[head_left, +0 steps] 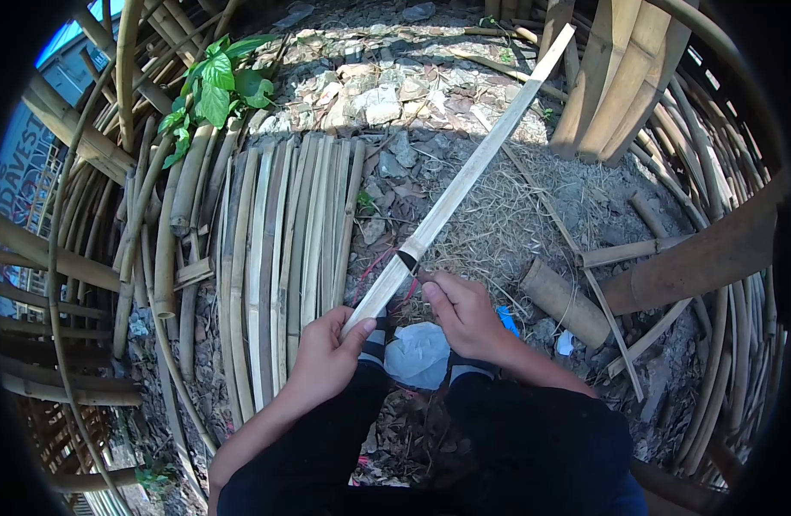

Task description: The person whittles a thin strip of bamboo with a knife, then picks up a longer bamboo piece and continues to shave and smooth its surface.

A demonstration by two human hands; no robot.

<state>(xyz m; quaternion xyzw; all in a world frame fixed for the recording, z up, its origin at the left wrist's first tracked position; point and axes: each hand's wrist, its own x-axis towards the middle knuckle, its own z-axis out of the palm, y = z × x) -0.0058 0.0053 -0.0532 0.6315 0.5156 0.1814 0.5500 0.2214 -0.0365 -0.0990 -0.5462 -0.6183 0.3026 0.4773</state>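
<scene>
My left hand (328, 354) is closed around the near end of a long pale bamboo strip (474, 175), which slants up and away to the right. In my right hand (466, 316) is a knife (407, 261), its handle mostly hidden by my fingers. The dark blade lies across the strip a short way beyond my left hand, touching it. Left of the strip, split bamboo slats (294, 228) lie side by side on the ground. A whitish crumpled plastic sheet (418, 355) is between my feet, below both hands.
A cut bamboo tube (567, 303) and thin offcuts lie at right, near a thick bamboo pole (696, 267). Upright bamboo pieces (615, 82) stand at the far right. A green plant (215, 90) grows at upper left beside stacked poles. Stones and dry shavings cover the ground.
</scene>
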